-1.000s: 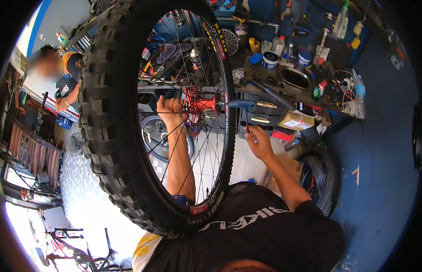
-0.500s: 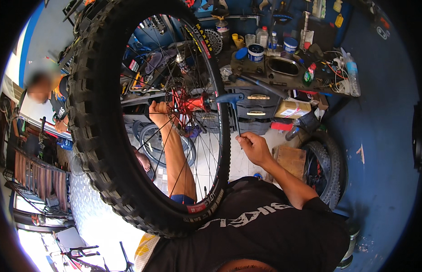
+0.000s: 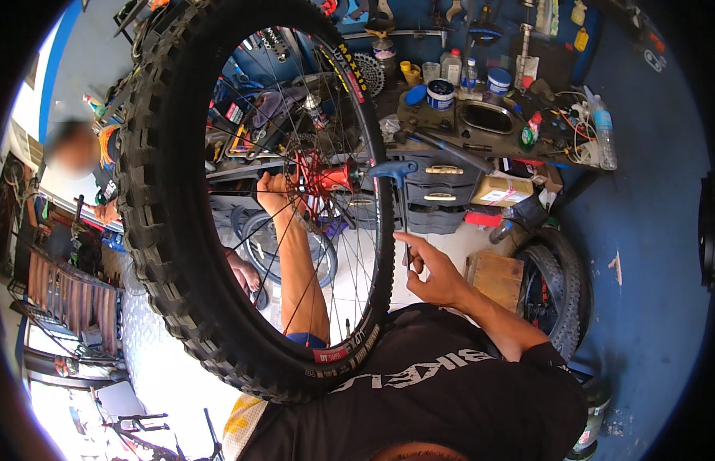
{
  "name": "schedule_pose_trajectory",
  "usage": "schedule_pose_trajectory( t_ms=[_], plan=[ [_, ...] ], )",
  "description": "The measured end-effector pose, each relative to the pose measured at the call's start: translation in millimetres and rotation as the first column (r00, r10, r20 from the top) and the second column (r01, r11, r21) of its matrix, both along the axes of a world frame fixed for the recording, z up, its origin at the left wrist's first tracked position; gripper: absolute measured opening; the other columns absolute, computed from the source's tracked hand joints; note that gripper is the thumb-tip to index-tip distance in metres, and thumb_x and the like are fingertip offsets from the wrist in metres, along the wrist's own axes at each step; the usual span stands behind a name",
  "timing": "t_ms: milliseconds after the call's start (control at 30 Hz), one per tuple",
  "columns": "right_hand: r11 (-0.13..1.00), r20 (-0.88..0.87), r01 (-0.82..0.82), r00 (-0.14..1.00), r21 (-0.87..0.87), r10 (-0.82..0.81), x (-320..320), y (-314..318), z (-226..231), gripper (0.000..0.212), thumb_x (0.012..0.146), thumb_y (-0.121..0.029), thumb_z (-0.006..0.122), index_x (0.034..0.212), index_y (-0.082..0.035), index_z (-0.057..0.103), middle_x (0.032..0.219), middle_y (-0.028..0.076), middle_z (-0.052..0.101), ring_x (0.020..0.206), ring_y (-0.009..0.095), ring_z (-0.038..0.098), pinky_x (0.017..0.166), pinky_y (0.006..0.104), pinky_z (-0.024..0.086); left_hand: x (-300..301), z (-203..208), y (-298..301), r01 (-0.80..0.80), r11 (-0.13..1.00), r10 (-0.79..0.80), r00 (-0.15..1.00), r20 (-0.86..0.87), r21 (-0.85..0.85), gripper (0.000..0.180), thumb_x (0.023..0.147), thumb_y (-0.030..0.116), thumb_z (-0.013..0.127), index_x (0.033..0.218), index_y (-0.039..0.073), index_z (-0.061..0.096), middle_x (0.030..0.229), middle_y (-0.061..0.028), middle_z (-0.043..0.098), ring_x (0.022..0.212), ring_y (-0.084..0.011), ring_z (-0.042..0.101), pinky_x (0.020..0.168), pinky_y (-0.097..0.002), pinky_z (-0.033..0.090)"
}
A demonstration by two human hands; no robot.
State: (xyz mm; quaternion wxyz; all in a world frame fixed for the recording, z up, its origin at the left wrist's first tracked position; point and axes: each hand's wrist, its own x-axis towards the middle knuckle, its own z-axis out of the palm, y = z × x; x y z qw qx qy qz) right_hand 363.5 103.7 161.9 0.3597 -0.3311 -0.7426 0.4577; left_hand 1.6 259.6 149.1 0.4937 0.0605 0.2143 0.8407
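Observation:
A large bicycle wheel with a knobby black tyre stands upright before me, its lower rim against my black shirt. At its centre is a red hub with a disc rotor on the left side. My left hand, seen through the spokes, is closed in a fist at the hub's left end; what it grips is hidden. A blue T-handle hex key meets the hub's right end, its long shaft hanging down. My right hand has the shaft's lower end between thumb and fingers, index finger stretched across it.
Behind the wheel, a cluttered workbench holds tubs, bottles and a metal tray, with dark drawers below. Loose tyres and a wooden box are at the right by the blue wall. Another person is at the left.
My right index finger has straightened out across the hex key's shaft. The left hand keeps its place at the hub. The view has shifted slightly.

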Motion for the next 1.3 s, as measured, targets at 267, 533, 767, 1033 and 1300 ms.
schedule_pose_trajectory(
  t_ms=[267, 533, 767, 1033, 1300],
  plan=[
    [0.362, 0.236, -0.183, 0.966, 0.914, -0.109, -3, 86, -31, 0.027, 0.083, -0.02, 0.085, 0.107, -0.014, 0.076, 0.08, 0.003, 0.052, 0.074, 0.02, 0.057, 0.065, 0.0369, 0.05, -64, -59, 2, 0.268, 0.929, -0.246, 0.963, -0.113, 0.256, 0.041, 0.097, 0.031, 0.055, 0.061, 0.013, 0.048, 0.058, -0.0054, 0.052, 0.06, -0.0268, 0.054, 0.083, -0.0497, 0.054],
    [0.072, 0.167, -0.17, 0.985, 0.983, 0.039, -32, 143, 34, 0.029, 0.088, -0.037, 0.079, 0.079, -0.013, 0.064, 0.083, 0.003, 0.056, 0.086, 0.025, 0.062, 0.095, 0.0397, 0.052, -31, -40, 8, 0.217, 0.952, -0.214, 0.976, -0.04, 0.216, 0.036, 0.094, 0.027, 0.057, 0.061, 0.015, 0.049, 0.057, -0.0072, 0.056, 0.06, -0.0303, 0.062, 0.076, -0.0487, 0.057],
    [0.156, 0.238, -0.259, 0.961, 0.953, 0.141, -52, 150, 31, 0.048, 0.087, -0.048, 0.077, 0.067, -0.014, 0.051, 0.065, 0.0, 0.047, 0.064, 0.022, 0.05, 0.067, 0.0354, 0.042, -70, -58, 8, 0.244, 0.944, -0.23, 0.969, -0.086, 0.224, 0.038, 0.098, 0.029, 0.052, 0.064, 0.013, 0.053, 0.062, -0.007, 0.06, 0.069, -0.0289, 0.063, 0.092, -0.0529, 0.054],
    [0.397, 0.085, -0.092, 0.996, 0.913, 0.034, -55, 130, 33, 0.049, 0.086, -0.046, 0.078, 0.062, -0.013, 0.051, 0.058, 0.003, 0.045, 0.056, 0.025, 0.048, 0.059, 0.0379, 0.038, 8, 15, -5, -0.028, 0.999, 0.028, 1.0, -0.008, -0.044, 0.05, 0.096, 0.029, 0.048, 0.058, 0.024, 0.015, 0.049, 0.0034, 0.019, 0.045, -0.0169, 0.02, 0.055, -0.0359, 0.033],
    [0.655, -0.01, -0.021, 0.999, 0.755, 0.043, -64, 119, 52, 0.038, 0.088, -0.031, 0.071, 0.061, -0.011, 0.052, 0.053, 0.006, 0.049, 0.048, 0.03, 0.051, 0.052, 0.0404, 0.039, -2, 10, -1, -0.029, 0.999, 0.029, 1.0, 0.004, 0.023, 0.05, 0.095, 0.023, 0.049, 0.058, 0.024, 0.016, 0.049, 0.0047, 0.018, 0.044, -0.0147, 0.017, 0.052, -0.0348, 0.028]
  ],
)
